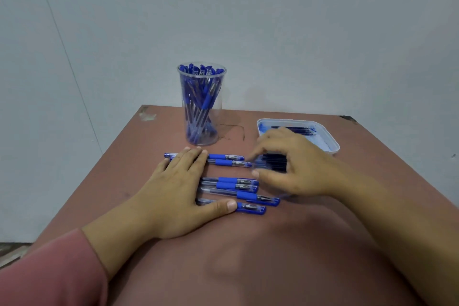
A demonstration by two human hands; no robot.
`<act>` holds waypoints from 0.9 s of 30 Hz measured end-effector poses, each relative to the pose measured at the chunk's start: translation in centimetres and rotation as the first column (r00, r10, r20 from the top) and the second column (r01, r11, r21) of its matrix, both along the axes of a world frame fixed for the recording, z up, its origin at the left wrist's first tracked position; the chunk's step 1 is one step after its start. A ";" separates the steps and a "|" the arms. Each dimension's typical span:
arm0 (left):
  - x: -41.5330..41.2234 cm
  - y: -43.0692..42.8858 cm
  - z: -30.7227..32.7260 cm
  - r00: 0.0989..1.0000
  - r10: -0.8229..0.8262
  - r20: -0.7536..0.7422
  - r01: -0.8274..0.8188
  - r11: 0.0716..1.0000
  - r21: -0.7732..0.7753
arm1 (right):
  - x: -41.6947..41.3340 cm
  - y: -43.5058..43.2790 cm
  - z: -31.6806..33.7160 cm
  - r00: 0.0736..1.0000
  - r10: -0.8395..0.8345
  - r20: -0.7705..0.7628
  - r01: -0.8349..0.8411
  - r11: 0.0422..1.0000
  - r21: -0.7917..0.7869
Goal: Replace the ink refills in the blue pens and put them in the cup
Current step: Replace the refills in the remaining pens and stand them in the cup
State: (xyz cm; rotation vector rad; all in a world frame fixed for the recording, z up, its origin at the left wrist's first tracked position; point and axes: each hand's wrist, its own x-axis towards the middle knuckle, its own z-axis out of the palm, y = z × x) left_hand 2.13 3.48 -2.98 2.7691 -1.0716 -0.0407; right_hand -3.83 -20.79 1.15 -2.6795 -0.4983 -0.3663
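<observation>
Against a pale grey wall, worked at a reddish-brown bench (273, 243). Laid left grip (178, 191) flat and released, fingers straight, across six blue pens (236, 181) lined up on the bench. Arched right grip (305, 169) over a blurred bundle of dark refills (272, 163) just beside the pen tips; could not tell whether grasping. Judged task well along: clear cup (201, 104) behind already crowded with pens, six apparently left. Noted more refills in ink-stained tray (334, 148).
</observation>
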 end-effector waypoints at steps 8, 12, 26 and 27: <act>0.2 0.0 -0.2 1.000 0.006 0.009 -0.006 1.000 -0.027 | -2.4 0.8 -1.1 0.989 0.072 -0.129 -0.060 0.994 0.088; 0.5 0.1 -0.3 1.000 0.003 0.016 -0.002 0.999 -0.034 | -2.2 1.3 -1.2 0.986 0.050 -0.160 -0.043 0.998 0.051; 0.2 0.3 0.2 0.997 -0.023 0.074 0.030 0.995 -0.091 | -1.7 1.4 -1.4 1.000 -0.018 -0.025 0.019 0.997 0.072; 0.1 0.2 0.4 0.995 -0.027 0.093 0.036 0.995 -0.098 | -1.7 1.2 -1.3 0.999 -0.044 -0.030 0.047 0.994 0.101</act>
